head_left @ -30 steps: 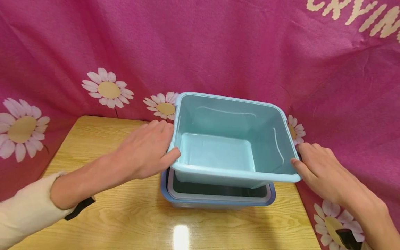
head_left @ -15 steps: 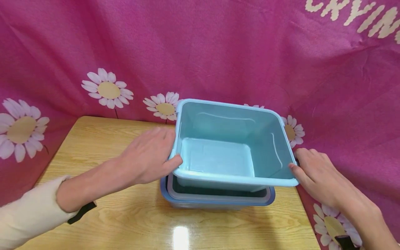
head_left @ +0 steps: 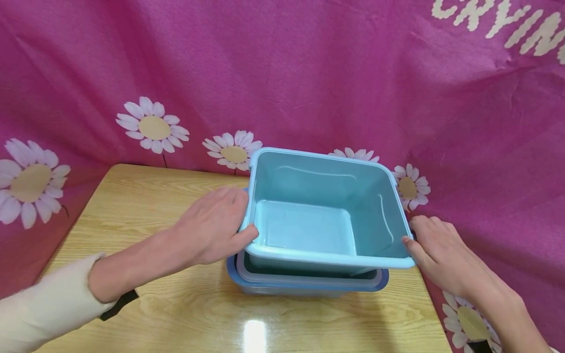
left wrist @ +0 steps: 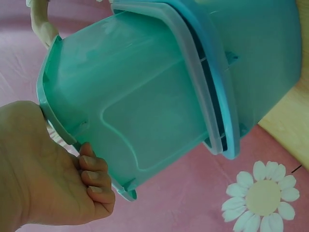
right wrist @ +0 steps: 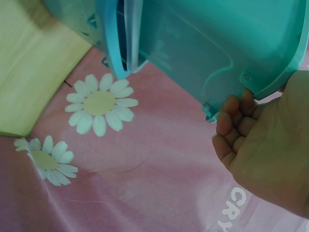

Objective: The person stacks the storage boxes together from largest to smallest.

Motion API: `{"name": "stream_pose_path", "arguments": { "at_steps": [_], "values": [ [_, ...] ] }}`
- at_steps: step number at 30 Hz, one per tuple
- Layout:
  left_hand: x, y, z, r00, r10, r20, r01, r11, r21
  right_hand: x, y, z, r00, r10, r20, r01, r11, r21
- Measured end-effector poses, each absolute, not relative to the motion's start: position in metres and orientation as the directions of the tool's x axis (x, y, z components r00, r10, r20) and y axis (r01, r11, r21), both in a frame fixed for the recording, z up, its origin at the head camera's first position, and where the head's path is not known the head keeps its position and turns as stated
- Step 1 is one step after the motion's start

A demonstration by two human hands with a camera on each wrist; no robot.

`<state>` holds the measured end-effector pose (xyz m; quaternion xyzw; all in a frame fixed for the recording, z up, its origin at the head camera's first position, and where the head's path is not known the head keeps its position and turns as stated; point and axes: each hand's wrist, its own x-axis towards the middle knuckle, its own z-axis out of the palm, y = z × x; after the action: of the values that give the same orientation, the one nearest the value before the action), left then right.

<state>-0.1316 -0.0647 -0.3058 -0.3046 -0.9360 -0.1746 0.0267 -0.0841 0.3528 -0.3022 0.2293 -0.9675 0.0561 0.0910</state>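
A light teal plastic storage bin (head_left: 304, 225) is held by both hands, its inside bare and its rim sloping down toward the right. At its left rim my left hand (head_left: 220, 225) grips with the thumb over the edge and the fingers curled under. My right hand (head_left: 446, 255) holds the right rim the same way. Below, a grey-rimmed bin (head_left: 309, 282) sits nested in a blue-rimmed bin (head_left: 282, 289) on the table. In the left wrist view the lower part of the teal bin (left wrist: 130, 96) is inside the grey rim (left wrist: 193, 63).
The wooden table (head_left: 167, 304) carries the stack near its right side. Behind it hangs a pink cloth (head_left: 282, 73) printed with white daisies and letters, close to the back and right edges of the table.
The teal bin has come down deeper into the nested bins and shifted slightly left at its right end. Both hands have lowered with it, keeping their grip.
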Motion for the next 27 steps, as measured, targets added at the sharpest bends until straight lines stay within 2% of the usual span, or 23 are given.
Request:
{"name": "stream_pose_path", "arguments": {
  "at_steps": [27],
  "values": [
    [-0.130,-0.058,-0.338,-0.834,0.543,0.101,0.543,0.775,0.324,-0.089,0.356,-0.339,-0.891,-0.417,0.179,-0.441,0.889,-0.122]
  ]
}}
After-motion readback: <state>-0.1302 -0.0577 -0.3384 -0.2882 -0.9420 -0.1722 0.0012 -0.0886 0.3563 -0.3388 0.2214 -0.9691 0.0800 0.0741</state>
